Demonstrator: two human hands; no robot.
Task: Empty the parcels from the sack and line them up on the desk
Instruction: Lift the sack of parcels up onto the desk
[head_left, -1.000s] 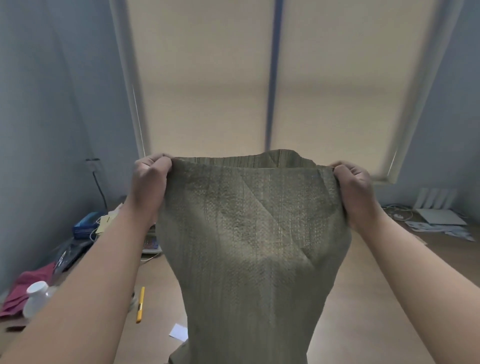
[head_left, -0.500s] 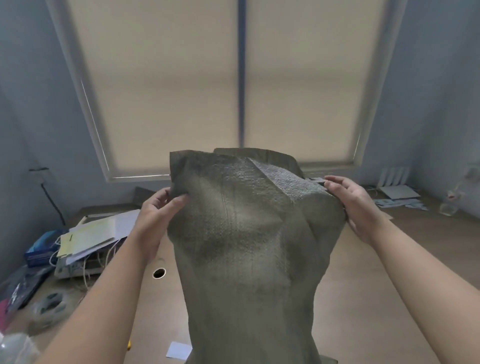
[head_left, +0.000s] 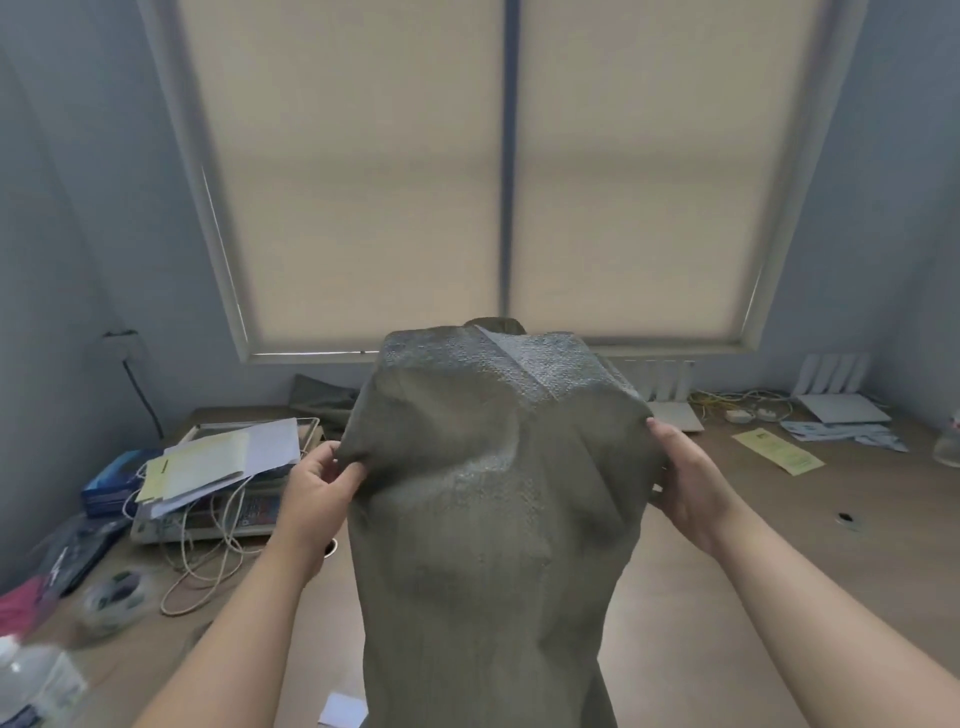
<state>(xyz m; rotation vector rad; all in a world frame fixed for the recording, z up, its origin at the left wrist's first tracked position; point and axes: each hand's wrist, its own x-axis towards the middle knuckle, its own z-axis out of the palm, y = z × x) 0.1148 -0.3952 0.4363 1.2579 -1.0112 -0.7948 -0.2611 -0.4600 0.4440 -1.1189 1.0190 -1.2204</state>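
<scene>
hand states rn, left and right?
Left hand: pinching the sack at its left corner.
Right hand: gripping the sack's right edge, fingers hidden behind it.

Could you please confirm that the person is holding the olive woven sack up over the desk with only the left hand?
Not quite: both hands hold it. The head view shows the left hand pinching the sack at its left edge and the right hand holding its right edge. The sack is indeed held up over the desk.
</scene>
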